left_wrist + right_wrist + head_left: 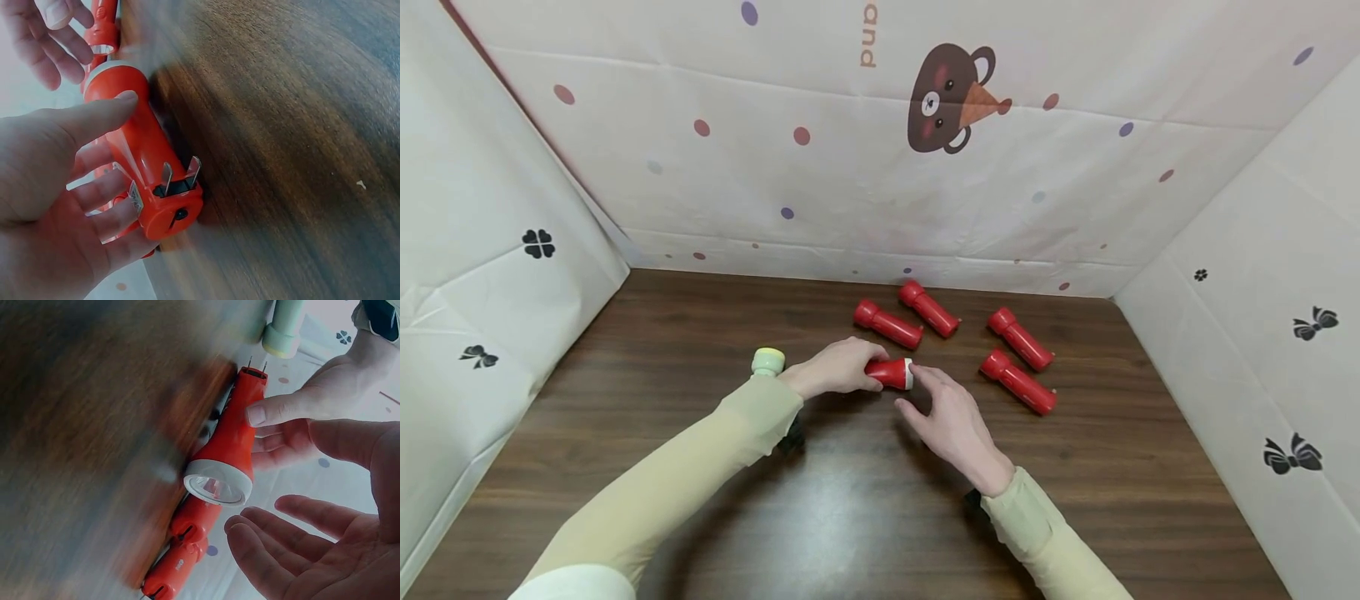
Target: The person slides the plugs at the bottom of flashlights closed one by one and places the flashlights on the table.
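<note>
My left hand point(844, 367) holds a red flashlight point(889, 374) low over the brown table, thumb on one side of its barrel and fingers round the other. The flashlight's white-rimmed head points right, towards my right hand. At its tail end, two metal plug prongs point(195, 167) stand out in the left wrist view. My right hand point(953, 421) hovers beside the lens with fingers spread and relaxed, holding nothing. In the right wrist view its fingertips come close to the white rim point(195, 469).
Several more red flashlights lie on the table: a pair behind my hands, including one point(888, 323), and a pair to the right, including one point(1018, 382). A pale green flashlight point(768, 361) is partly hidden behind my left forearm. Printed white sheets point(820, 192) enclose the table's back and sides.
</note>
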A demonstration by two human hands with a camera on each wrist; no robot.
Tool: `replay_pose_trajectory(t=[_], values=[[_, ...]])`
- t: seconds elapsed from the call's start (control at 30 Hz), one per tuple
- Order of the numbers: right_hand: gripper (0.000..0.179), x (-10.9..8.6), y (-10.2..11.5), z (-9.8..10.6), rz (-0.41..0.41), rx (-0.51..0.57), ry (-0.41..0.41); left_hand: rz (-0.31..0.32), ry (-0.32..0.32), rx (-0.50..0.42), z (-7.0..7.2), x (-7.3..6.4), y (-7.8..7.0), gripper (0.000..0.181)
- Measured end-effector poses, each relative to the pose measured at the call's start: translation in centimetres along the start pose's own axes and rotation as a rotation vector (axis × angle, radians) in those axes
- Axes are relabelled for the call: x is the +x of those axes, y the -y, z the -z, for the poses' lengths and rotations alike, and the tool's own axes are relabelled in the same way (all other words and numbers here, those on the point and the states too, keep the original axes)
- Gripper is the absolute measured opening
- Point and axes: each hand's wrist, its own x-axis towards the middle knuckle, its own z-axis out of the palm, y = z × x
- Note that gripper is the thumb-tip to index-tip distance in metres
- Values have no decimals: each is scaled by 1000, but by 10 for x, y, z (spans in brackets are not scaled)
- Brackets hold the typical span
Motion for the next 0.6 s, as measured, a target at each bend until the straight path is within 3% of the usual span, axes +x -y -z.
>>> replay_pose_trajectory(t=[0.27,0.6], values=[[55,2,1,-3,5,16,-26,16,-40,17,0,1,3,41],[56,6,4,-6,20,46,-67,184,-166,-296,8,5,7,47]])
